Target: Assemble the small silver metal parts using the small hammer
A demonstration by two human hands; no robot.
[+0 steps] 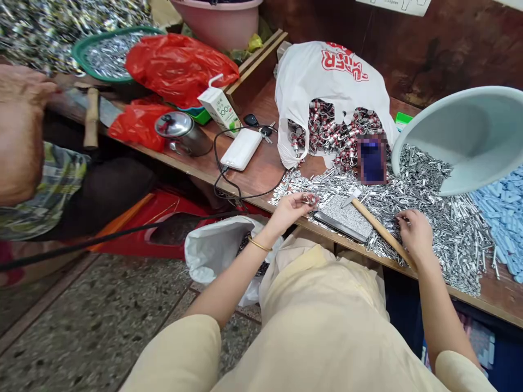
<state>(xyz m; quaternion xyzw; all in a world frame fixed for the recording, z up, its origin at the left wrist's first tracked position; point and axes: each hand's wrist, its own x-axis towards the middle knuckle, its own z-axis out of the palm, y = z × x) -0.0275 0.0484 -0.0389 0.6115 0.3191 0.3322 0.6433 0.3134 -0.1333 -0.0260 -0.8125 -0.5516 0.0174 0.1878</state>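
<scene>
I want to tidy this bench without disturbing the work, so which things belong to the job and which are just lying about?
Seemingly part of the job:
small red-and-silver piece in the left hand
loose metal pieces by the right hand
hammer
open white bag
tipped bucket

Probably just lying about:
power bank
keys
drink carton
metal mug

Hammer (pixel 381 231) lies between hands (pixel 289 210) (pixel 417 234) — amid metal parts (pixel 457 234).
</scene>
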